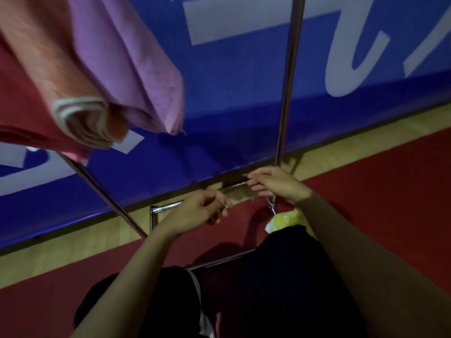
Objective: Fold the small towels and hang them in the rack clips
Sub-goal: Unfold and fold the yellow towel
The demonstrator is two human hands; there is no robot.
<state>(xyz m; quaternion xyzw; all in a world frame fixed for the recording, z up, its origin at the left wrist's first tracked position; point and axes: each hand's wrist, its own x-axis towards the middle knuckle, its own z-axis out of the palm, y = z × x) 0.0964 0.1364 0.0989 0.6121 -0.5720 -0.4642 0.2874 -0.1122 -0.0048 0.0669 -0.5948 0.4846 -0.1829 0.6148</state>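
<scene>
Yellow crumpled small towel (284, 219) is lying at five o'clock just below the right hand (275, 182), nearer than the left hand (195, 211); both hands are pinching a thin metal rack rod (234, 186).

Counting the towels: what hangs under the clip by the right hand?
A yellow towel hangs under the clip; the dark leg covers its lower part.

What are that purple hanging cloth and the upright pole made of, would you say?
The purple cloth looks like soft, matte terry or microfibre: it drapes in loose folds with a fuzzy surface and a frayed corner. The upright pole looks like polished metal, probably chromed steel, judging by its bright streak of reflection.
</scene>
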